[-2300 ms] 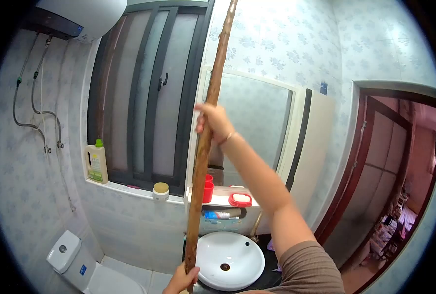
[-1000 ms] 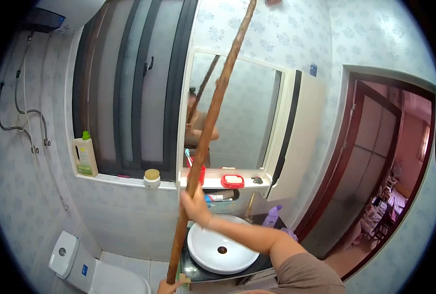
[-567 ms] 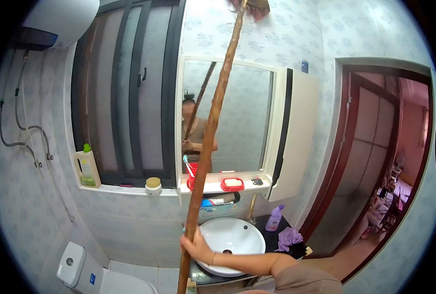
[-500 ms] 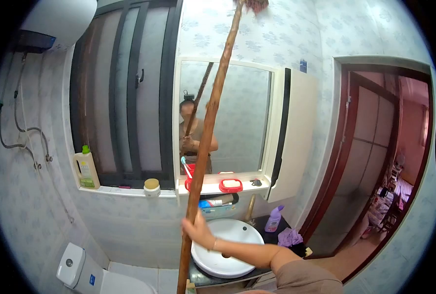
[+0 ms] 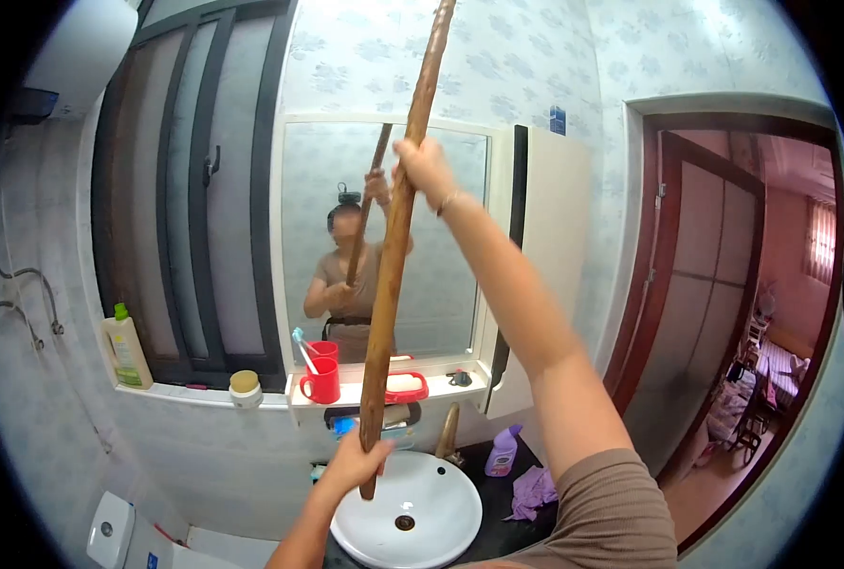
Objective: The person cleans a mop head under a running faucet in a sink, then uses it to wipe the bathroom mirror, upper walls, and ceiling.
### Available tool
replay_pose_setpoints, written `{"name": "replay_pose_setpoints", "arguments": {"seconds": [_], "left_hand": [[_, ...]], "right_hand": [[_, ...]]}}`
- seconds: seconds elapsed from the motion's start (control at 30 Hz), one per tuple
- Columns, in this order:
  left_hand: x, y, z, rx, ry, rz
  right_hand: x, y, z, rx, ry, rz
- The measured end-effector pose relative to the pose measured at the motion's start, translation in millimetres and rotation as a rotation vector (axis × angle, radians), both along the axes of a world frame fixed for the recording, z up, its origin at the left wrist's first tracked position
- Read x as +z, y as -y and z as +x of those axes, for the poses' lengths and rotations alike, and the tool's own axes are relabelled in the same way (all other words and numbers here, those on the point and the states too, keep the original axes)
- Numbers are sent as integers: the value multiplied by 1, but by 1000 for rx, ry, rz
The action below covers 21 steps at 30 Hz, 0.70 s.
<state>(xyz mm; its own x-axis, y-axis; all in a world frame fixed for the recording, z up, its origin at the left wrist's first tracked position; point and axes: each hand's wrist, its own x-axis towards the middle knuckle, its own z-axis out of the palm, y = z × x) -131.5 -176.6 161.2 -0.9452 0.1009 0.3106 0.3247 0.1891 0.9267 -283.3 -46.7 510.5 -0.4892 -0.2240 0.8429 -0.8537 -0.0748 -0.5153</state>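
Observation:
A long wooden pole (image 5: pixel 394 261) slants up in front of the mirror, its upper end cut off by the top of the view. Low on the pole, my left hand (image 5: pixel 351 462) is closed round it just above its bottom tip, which hangs over the white washbasin (image 5: pixel 406 559). My right hand (image 5: pixel 429 173) grips the same pole higher up, level with the top part of the mirror (image 5: pixel 450 247). Both hands and the pole also show as a reflection there.
Below the mirror, a shelf (image 5: pixel 346 391) bears a red mug (image 5: pixel 321 381) with a toothbrush and a red soap dish (image 5: pixel 412 393). A purple bottle (image 5: pixel 504 450) and purple cloth (image 5: pixel 534 493) are beside the basin. Left is a window; right, a doorway (image 5: pixel 621 313).
My right hand has moved from low on the pole to high up. My left hand has come into view on the lower end. The pole has risen, taking its reddish bushy top out of view.

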Motion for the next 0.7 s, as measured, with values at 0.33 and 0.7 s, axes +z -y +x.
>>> {"name": "replay_pose_setpoints", "arguments": {"seconds": [0.33,0.7], "left_hand": [[123,-59,-43,-3,-155,39],[55,-20,-39,235,-225,5]], "right_hand": [[124,-66,-36,-198,59,-103],[46,-44,-37,-166,75,-192]]}}
